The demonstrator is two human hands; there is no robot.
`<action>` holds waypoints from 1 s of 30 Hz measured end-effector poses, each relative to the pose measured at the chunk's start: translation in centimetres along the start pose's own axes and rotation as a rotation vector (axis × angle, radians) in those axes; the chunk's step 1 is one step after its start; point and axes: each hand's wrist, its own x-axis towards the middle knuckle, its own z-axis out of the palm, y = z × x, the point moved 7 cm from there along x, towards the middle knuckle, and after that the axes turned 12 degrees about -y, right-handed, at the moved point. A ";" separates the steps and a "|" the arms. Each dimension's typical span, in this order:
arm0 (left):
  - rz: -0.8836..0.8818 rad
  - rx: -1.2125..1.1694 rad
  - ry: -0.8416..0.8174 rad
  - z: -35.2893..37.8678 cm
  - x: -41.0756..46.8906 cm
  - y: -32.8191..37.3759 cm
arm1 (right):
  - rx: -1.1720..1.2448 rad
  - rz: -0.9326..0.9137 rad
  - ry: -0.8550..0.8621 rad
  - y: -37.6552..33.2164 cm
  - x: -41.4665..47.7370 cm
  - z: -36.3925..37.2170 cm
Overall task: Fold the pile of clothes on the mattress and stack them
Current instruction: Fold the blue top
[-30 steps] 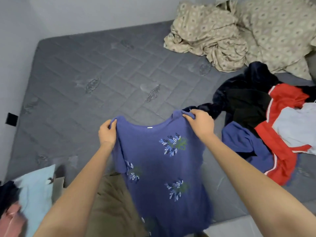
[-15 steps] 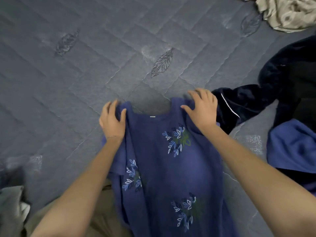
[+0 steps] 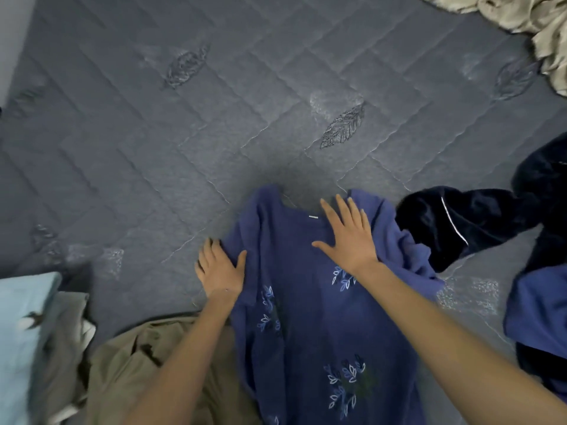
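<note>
A blue shirt [image 3: 306, 317] with embroidered leaf sprigs lies front-up on the grey quilted mattress [image 3: 214, 133], its neckline pointing away from me. My right hand [image 3: 346, 237] rests flat on it just below the neckline, fingers spread and straight. My left hand [image 3: 219, 271] lies flat at the shirt's left edge beside the sleeve, its thumb on the fabric. The right sleeve is bunched up beside my right wrist. The shirt's lower part runs out of view at the bottom.
A dark navy garment [image 3: 460, 222] with white piping lies right of the shirt, and a blue garment [image 3: 537, 317] lies below it. A khaki garment [image 3: 138, 369] and a light blue item [image 3: 21, 332] lie at the lower left. Beige patterned bedding [image 3: 540, 23] fills the top right corner.
The shirt went from held up by its shoulders to lying on the mattress. Both hands let go of the shoulders and now lie flat, the left one lower by the sleeve.
</note>
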 end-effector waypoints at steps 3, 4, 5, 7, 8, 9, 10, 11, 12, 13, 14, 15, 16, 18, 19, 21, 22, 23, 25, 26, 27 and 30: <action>0.052 -0.021 0.025 -0.9 0.2 -1.3 | 0.000 -0.056 -0.058 -3.2 1.9 0.9; 0.068 -0.008 0.030 -1.0 0.3 -1.6 | 0.001 -0.079 -0.067 -4.3 2.4 1.2; 0.091 0.015 0.028 -1.0 0.4 -1.9 | 0.004 -0.103 -0.068 -5.4 2.8 1.5; 0.147 0.044 0.034 -1.0 0.6 -2.2 | 0.018 -0.151 -0.056 -7.4 3.4 2.1; 0.173 0.021 0.055 -1.1 0.7 -2.4 | 0.023 -0.174 -0.049 -8.3 3.6 2.4; 0.198 -0.019 0.083 -1.3 0.8 -2.5 | 0.027 -0.195 -0.047 -9.1 3.7 2.8; 0.227 -0.063 0.116 -1.6 0.9 -2.6 | 0.033 -0.212 -0.050 -9.8 3.8 3.2; 0.252 -0.110 0.150 -1.9 1.0 -2.8 | 0.039 -0.226 -0.057 -10.4 3.9 3.7; 0.266 -0.177 0.177 -2.4 1.1 -3.1 | 0.042 -0.234 -0.068 -10.8 4.0 4.1; 0.249 -0.283 0.186 -2.9 1.2 -3.6 | 0.039 -0.236 -0.079 -11.2 4.0 4.4; 0.205 -0.416 0.193 -3.4 1.3 -4.2 | 0.028 -0.232 -0.086 -11.5 4.0 4.8; 0.148 -0.543 0.199 -3.9 1.4 -4.9 | 0.013 -0.224 -0.086 -11.8 4.0 5.1; 0.091 -0.637 0.218 -4.5 1.4 -5.6 | -0.004 -0.214 -0.081 -12.1 4.0 5.3; 0.010 -0.709 0.278 -5.5 1.4 -7.0 | -0.045 -0.187 -0.085 -12.8 4.3 5.8; -0.013 -0.724 0.302 -5.9 1.5 -7.6 | -0.074 -0.175 -0.102 -13.2 4.4 6.2; -0.049 -0.732 0.317 -6.4 1.9 -9.0 | -0.150 -0.155 -0.154 -13.9 4.6 7.0; -0.069 -0.728 0.306 -6.3 2.2 -9.7 | -0.185 -0.146 -0.177 -14.1 4.6 7.4; -0.090 -0.724 0.282 -6.2 2.5 -10.3 | -0.206 -0.139 -0.191 -14.2 4.7 7.8; -0.127 -0.708 0.173 -5.6 2.7 -11.0 | -0.189 -0.131 -0.186 -14.4 4.5 8.1; -0.137 -0.682 0.098 -5.2 2.6 -11.1 | -0.161 -0.134 -0.166 -14.5 4.3 8.1; -0.143 -0.651 0.018 -4.7 2.4 -11.0 | -0.127 -0.141 -0.132 -14.6 4.1 8.0; -0.113 -0.578 -0.103 -3.9 1.2 -11.1 | 0.018 -0.180 -0.040 -15.0 2.6 7.9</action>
